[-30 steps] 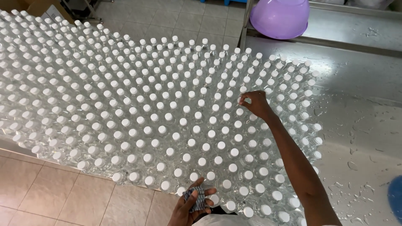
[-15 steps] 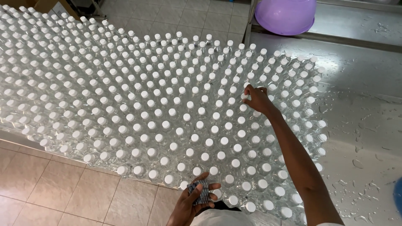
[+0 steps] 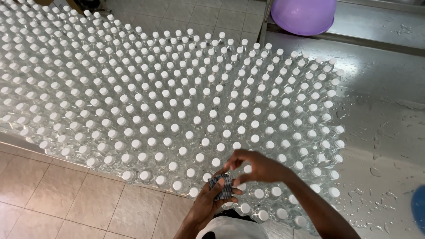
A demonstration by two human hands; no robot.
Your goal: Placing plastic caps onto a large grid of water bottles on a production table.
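A great many clear plastic bottles with white caps (image 3: 177, 106) stand packed upright on a wet steel table (image 3: 389, 119). At the near edge my left hand (image 3: 208, 199) holds a small dark patterned stack, perhaps seals or labels (image 3: 220, 186). My right hand (image 3: 256, 166) has come back over it, and its fingertips pinch at the top of the stack. Both hands hover just above the nearest row of bottle caps.
A purple plastic basin (image 3: 303, 15) sits at the far end of the table. Water drops lie on the bare steel at the right. A blue object (image 3: 418, 203) shows at the right edge. Beige floor tiles (image 3: 57, 199) lie below left.
My right hand has drawn back from the caps in the middle of the bottles toward me and now meets my left hand at the stack. The view has shifted slightly.
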